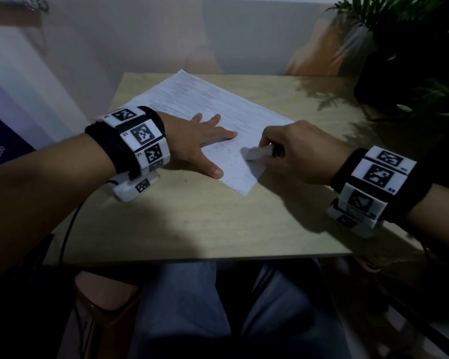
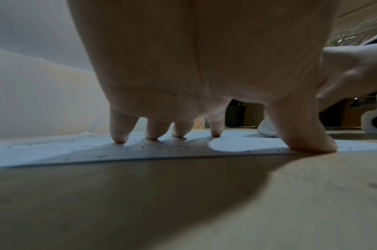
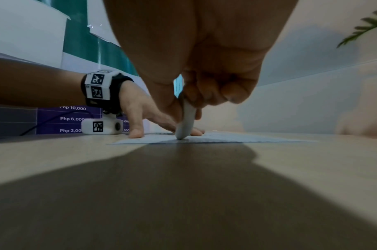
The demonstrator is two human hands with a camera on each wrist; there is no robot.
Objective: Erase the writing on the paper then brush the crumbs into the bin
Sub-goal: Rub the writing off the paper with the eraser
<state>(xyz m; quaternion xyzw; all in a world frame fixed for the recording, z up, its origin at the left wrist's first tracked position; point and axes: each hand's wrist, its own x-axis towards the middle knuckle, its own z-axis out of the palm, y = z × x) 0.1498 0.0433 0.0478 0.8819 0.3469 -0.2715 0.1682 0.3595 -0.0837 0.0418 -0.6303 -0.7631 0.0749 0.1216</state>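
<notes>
Paper, a thin white sheet with faint grey lines of writing, lies skewed on the pale wooden table. Left hand spreads flat on it, straight fingers pressing its near edge. Right hand pinches a smooth white eraser, curled fingers around it, its rounded tip touching the sheet. Dark crumbs speckle the near corner.

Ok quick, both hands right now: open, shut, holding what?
Left hand: open, fingers flat, pressing on the paper.
Right hand: closed grip on the eraser, on the paper.
</notes>
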